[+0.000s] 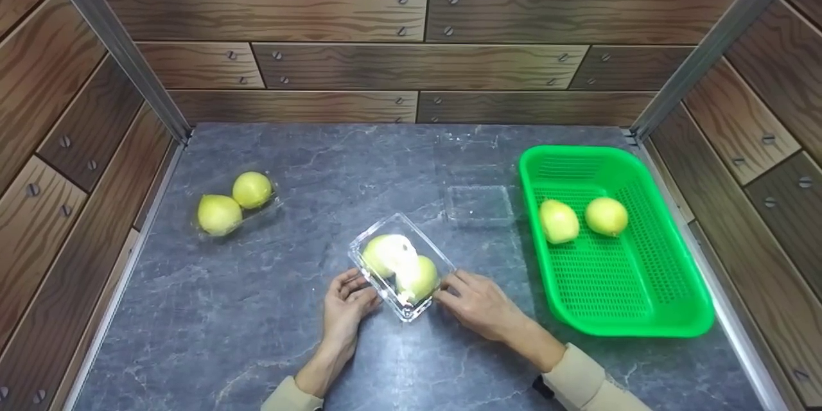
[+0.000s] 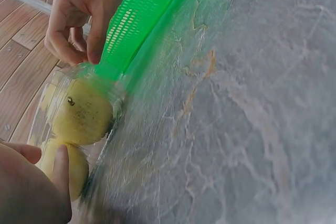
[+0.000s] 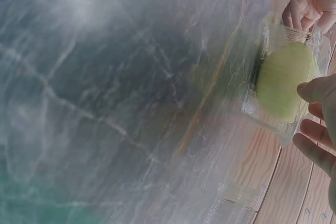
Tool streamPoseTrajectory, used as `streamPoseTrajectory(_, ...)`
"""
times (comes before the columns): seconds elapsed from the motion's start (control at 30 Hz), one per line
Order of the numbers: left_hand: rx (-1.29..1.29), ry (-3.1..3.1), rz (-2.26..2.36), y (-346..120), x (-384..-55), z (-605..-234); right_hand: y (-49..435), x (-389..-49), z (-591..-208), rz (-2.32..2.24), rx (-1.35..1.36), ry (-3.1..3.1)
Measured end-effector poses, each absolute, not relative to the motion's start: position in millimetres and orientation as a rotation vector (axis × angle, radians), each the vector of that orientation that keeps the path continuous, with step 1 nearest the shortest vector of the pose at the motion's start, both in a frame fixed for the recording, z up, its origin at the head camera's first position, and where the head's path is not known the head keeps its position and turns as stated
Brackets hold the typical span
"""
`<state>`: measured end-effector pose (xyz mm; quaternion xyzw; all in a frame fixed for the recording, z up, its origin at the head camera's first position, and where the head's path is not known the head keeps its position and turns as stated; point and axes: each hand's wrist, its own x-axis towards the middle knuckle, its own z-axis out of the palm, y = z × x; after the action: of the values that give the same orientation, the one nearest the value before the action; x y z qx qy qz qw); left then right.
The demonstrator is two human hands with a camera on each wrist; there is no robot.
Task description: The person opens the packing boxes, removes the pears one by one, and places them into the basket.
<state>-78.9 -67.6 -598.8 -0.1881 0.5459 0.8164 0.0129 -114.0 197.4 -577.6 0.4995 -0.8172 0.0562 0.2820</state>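
Both my hands, left (image 1: 343,308) and right (image 1: 478,305), pinch the clear box (image 1: 401,266) near the table's front edge; I pry evenly, box kept level.

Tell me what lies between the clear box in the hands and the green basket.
In the head view, an empty clear plastic tray lies on the grey tabletop between the clear box of lemons and the green basket.

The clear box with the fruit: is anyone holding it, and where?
Yes. Both hands, left hand and right hand, grip the clear box at its near corners.
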Motion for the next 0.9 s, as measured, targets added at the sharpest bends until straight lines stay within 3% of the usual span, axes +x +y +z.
streamPoseTrajectory(0.9, -0.537, 1.526, 2.627, -69.8, -81.7, -605.9, 198.0, -116.1, -580.0, 0.149, 1.351, -2.203)
